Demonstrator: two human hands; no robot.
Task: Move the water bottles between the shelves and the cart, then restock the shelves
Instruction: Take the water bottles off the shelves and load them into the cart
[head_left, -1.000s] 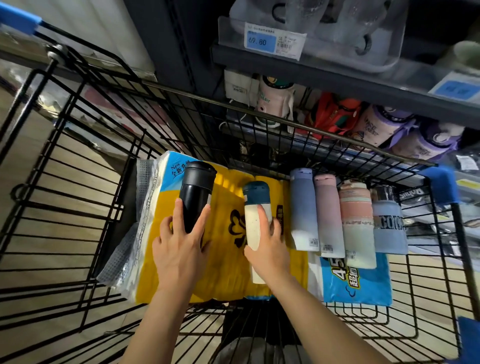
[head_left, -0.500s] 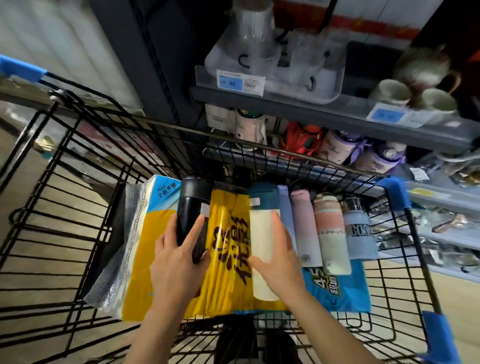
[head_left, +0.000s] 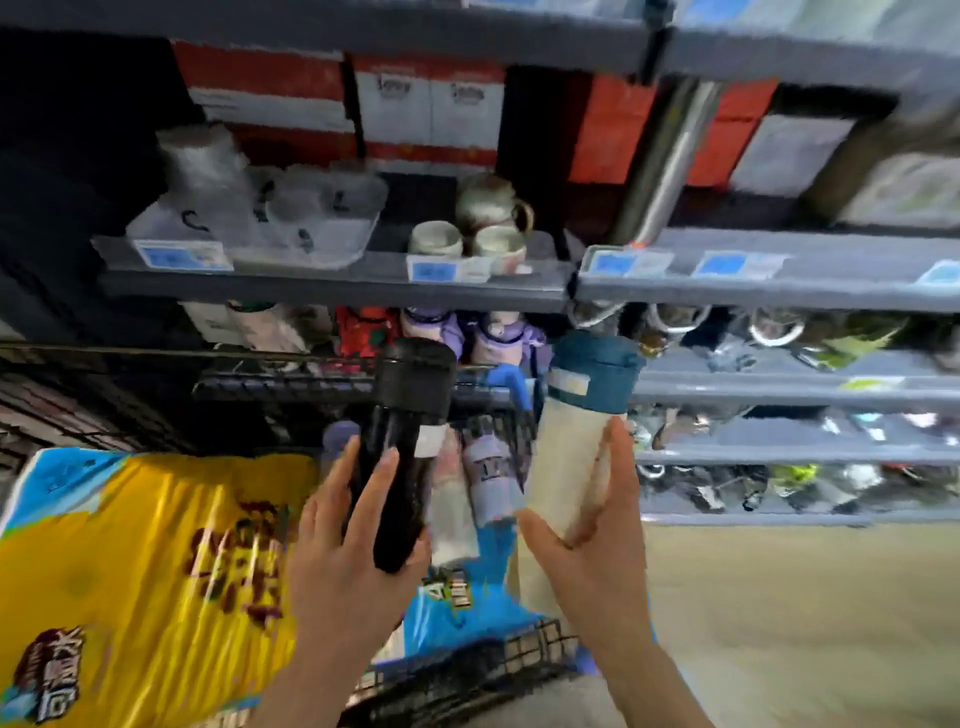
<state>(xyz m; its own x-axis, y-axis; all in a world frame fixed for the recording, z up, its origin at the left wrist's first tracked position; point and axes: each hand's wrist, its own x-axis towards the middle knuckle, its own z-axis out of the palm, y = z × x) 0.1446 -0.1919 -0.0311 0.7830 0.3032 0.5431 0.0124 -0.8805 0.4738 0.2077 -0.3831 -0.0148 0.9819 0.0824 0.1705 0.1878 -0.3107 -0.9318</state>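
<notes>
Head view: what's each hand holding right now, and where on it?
Left hand grips the black bottle around its lower body. Right hand grips the cream bottle with the teal lid around its lower body.

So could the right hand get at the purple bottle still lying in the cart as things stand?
Probably not yet. The right hand is wrapped round the cream bottle with the teal lid, so it is occupied. The purple bottle lies uncovered between both held bottles, otherwise reachable.

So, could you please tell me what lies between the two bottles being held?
Head view: between the black bottle and white bottle, two more bottles lie in the cart.
</notes>
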